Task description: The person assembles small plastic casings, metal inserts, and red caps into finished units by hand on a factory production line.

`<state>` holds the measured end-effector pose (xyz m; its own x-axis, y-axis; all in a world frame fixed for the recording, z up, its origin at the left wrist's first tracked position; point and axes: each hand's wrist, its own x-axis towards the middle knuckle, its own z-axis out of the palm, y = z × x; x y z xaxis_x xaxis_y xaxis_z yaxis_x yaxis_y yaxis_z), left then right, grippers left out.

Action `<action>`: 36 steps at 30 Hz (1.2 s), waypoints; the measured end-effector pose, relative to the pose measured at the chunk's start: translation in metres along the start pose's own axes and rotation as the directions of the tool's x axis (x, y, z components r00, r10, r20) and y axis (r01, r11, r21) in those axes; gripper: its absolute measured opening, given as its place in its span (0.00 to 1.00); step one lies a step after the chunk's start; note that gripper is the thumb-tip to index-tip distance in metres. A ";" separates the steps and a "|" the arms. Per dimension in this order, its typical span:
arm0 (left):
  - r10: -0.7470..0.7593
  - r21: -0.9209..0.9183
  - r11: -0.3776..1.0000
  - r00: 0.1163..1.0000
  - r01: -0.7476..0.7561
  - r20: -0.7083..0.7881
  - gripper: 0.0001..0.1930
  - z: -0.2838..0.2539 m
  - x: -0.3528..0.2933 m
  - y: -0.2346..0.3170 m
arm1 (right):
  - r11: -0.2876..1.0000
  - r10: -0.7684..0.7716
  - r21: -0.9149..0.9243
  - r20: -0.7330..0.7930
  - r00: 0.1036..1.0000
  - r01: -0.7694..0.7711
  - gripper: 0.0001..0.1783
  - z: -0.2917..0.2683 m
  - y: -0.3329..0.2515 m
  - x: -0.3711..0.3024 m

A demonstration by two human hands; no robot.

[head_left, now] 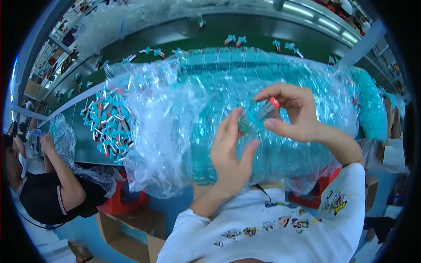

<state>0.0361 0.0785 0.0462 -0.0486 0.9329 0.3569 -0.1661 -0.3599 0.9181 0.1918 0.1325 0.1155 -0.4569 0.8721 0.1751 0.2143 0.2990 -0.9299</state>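
My left hand (230,153) is curled round a clear, teal-tinted plastic piece (249,125), possibly a small bottle or cup. Between the thumb and fingers of my right hand (296,111) is a small part with a silvery tube and a red end (267,108); its teal lower portion meets the clear piece. Exactly how the two join is hidden by the fingers. Beneath both hands lies a large plastic bag (280,153) packed with rows of similar clear teal pieces. To the left, a heap of small teal parts with silvery tubes and red tips (109,125) spreads beside crumpled film.
Past the bag runs a green conveyor belt (254,40) carrying scattered teal parts, edged by a metal rail. A co-worker's arm (61,171) works at the far left. Red stools and an open cardboard box (118,236) stand below. Another teal bag (370,101) is at the right.
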 end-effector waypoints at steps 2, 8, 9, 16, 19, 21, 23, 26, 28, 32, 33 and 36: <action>-0.013 0.055 0.998 1.000 0.014 -0.014 0.29 -0.005 -0.003 0.001 | 0.999 0.033 -0.020 -0.048 0.998 -0.034 0.20 -0.005 0.002 0.009; 0.129 0.571 0.795 0.976 -0.207 0.174 0.28 -0.033 -0.024 -0.005 | 0.613 -0.424 -0.756 -0.069 0.903 0.230 0.21 -0.027 0.052 0.103; 0.131 0.618 0.747 0.966 -0.244 0.223 0.27 -0.032 -0.026 -0.005 | 0.503 -0.472 -0.823 -0.006 0.881 0.264 0.21 -0.033 0.069 0.127; 0.034 0.727 0.609 0.926 -0.317 0.376 0.25 -0.027 -0.025 -0.018 | -0.196 -0.327 -0.843 0.538 0.777 0.501 0.12 -0.019 0.180 0.287; 0.035 0.710 0.633 0.928 -0.308 0.372 0.24 -0.027 -0.025 -0.016 | -0.225 -0.317 -0.850 0.526 0.789 0.476 0.14 0.012 0.196 0.332; 0.036 0.709 0.639 0.932 -0.299 0.361 0.24 -0.029 -0.026 -0.018 | -0.187 -0.339 -0.867 0.498 0.798 0.462 0.14 0.030 0.207 0.353; 0.033 0.698 0.653 0.932 -0.294 0.361 0.24 -0.029 -0.028 -0.018 | 0.006 -0.141 -0.909 0.411 0.900 0.416 0.19 0.041 0.210 0.366; 0.016 0.653 0.706 0.928 -0.273 0.371 0.24 -0.028 -0.032 -0.016 | 0.322 -0.048 -0.900 0.295 0.954 0.294 0.26 0.023 0.208 0.358; 0.014 0.653 0.710 0.933 -0.263 0.361 0.24 -0.031 -0.029 -0.016 | 0.330 0.050 -0.883 0.370 0.928 0.334 0.30 0.017 0.177 0.341; 0.034 0.686 0.664 0.928 -0.298 0.370 0.22 -0.031 -0.025 -0.016 | 0.349 -0.098 -0.812 0.465 0.880 0.468 0.19 -0.019 0.125 0.265; 0.069 0.682 0.665 0.935 -0.303 0.348 0.21 -0.030 -0.024 -0.017 | 0.387 -0.183 -0.786 0.447 0.875 0.482 0.17 -0.024 0.104 0.234; 0.136 0.650 0.688 0.938 -0.322 0.320 0.19 -0.031 -0.024 -0.013 | 0.501 -0.148 -0.778 0.355 0.923 0.379 0.14 -0.052 0.051 0.137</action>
<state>0.0089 0.0615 0.0205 0.2469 0.8209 0.5149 0.5418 -0.5575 0.6290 0.1849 0.2873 0.1091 -0.7597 0.6234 0.1849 0.6058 0.7819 -0.1474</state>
